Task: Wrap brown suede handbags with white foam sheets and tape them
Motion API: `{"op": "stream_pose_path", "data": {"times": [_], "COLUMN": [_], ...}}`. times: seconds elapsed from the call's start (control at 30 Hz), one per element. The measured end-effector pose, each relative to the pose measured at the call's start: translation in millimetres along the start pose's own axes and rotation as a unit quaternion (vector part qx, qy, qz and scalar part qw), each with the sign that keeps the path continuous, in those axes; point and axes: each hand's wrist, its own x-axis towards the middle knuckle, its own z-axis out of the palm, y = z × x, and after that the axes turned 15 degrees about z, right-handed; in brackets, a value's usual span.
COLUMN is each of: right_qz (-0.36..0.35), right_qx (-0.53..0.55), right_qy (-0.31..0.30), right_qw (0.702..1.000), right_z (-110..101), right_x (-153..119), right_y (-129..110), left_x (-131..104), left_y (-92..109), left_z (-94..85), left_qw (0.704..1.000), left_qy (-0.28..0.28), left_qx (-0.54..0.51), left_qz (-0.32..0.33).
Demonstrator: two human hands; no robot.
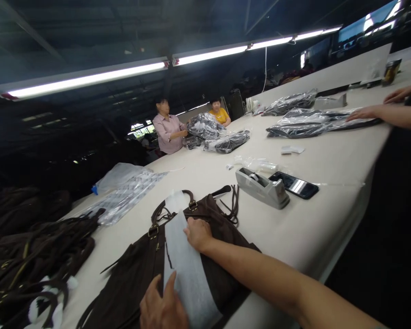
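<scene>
A dark brown handbag (133,274) lies on the pale table, with a white paper strip (188,269) running across its middle and up between the handles. My right hand (199,234) rests on the strip's upper right edge, its fingers curled; whatever they might pinch is too small to make out. Lower down, my left hand (163,304) lies at the strip's left edge, thumb and fingers apart, holding nothing. Beyond the bag stands a grey tape dispenser (262,188) beside a black phone (294,184).
Brown bags (37,256) are piled at the left, near clear plastic bags (126,187). Plastic-wrapped bags (304,123) lie farther back, where another person's hands (366,113) reach in from the right. Two people (169,130) are across the table (335,169).
</scene>
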Motion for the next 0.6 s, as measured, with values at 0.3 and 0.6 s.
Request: {"op": "stream_pose_path", "data": {"times": [0.3, 0.6], "right_qz": [0.020, 0.067], "right_qx": [-0.026, -0.006], "right_qy": [-0.016, -0.077], "right_qw": [0.999, 0.995], "right_z": [-4, 10], "right_x": [7, 19], "right_y": [-9, -42], "left_x": [8, -12], "left_y": [65, 41], "left_z": [6.7, -12.3], "left_qw": [0.986, 0.975], "left_qy": [-0.095, -0.191], "left_qx": [-0.128, -0.107], "left_qz": [-0.039, 0.040]}}
